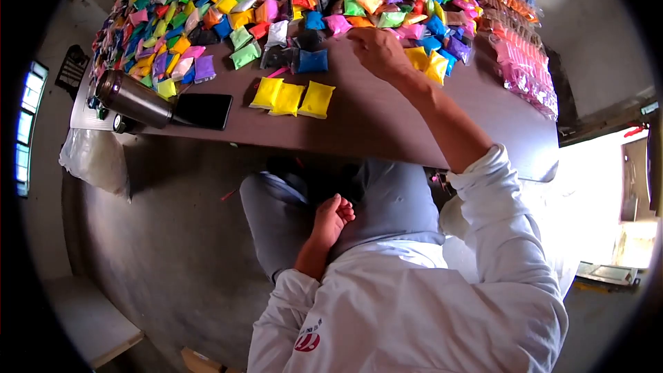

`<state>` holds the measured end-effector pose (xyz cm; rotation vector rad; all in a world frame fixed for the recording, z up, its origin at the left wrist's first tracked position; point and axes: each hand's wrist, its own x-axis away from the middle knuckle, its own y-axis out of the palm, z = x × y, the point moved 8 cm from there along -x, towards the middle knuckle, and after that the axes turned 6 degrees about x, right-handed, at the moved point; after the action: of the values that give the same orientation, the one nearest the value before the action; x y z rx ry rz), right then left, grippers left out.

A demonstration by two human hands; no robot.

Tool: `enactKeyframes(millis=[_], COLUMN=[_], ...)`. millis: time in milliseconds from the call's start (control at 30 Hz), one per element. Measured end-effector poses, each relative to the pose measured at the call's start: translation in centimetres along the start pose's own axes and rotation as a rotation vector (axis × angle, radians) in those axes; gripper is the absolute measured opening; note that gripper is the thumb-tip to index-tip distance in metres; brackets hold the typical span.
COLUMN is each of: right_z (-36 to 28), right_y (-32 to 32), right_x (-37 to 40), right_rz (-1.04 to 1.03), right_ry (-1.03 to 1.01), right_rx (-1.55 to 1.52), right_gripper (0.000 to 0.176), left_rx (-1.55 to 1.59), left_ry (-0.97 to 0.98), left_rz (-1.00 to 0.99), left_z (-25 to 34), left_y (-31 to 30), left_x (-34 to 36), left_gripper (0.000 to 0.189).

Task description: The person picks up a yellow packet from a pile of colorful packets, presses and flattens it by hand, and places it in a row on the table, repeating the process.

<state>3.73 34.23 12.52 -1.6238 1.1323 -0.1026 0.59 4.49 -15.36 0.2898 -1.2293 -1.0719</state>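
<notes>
My right hand [380, 54] reaches over the table to the near edge of a heap of small coloured packets. Its fingers are curled together beside a pink packet [338, 25] and an orange packet [360, 21]; the fingertips are hidden, and whether they grip a packet does not show. Palm up in my lap, my left hand [333, 217] rests with loosely curled fingers and nothing visible in them. Three yellow packets [286, 99] lie side by side on the table in front of me. Beyond them sits a blue packet [313, 61].
The heap [276, 0] spreads across the back of the brown table [373, 121]. At the left, a metal flask [135, 99] lies beside a black phone [202, 110]. A clear plastic bag [95, 159] hangs at the left edge. Strips of pink packets [528, 76] line the right side.
</notes>
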Motion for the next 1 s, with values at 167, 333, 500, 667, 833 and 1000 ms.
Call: enactKeyframes(millis=[167, 333, 500, 667, 833, 1000], right_z=[-1.2, -1.9, -1.5, -1.8, -1.6, -0.8], right_y=[4.9, 9.1, 12.6, 13.6, 13.9, 14.5], right_x=[-5.4, -9.3, -12.0, -14.2, -15.3, -15.6], right_rz=[-0.036, -0.326, -0.252, -0.158, -0.146, -0.140], right_ry=[-0.055, 0.055, -0.005, 0.013, 0.087, 0.068], right_rx=[0.026, 0.249, 0.265, 0.240, 0.316, 0.338], right_gripper=[0.019, 0.018, 0.027, 0.042, 0.048, 0.040], left_rx=[0.055, 0.127, 0.188, 0.201, 0.181, 0.203], left_ry=[0.002, 0.003, -0.005, -0.010, -0.023, -0.052], left_rz=[-0.021, -0.047, -0.053, -0.045, -0.029, -0.007], left_z=[0.7, 1.3, 1.5, 2.0, 2.1, 2.0], left_y=[0.4, 0.8, 0.4, 0.5, 0.4, 0.1], left_x=[0.5, 0.9, 0.8, 0.7, 0.5, 0.4], left_gripper=[0.024, 0.023, 0.024, 0.024, 0.024, 0.024])
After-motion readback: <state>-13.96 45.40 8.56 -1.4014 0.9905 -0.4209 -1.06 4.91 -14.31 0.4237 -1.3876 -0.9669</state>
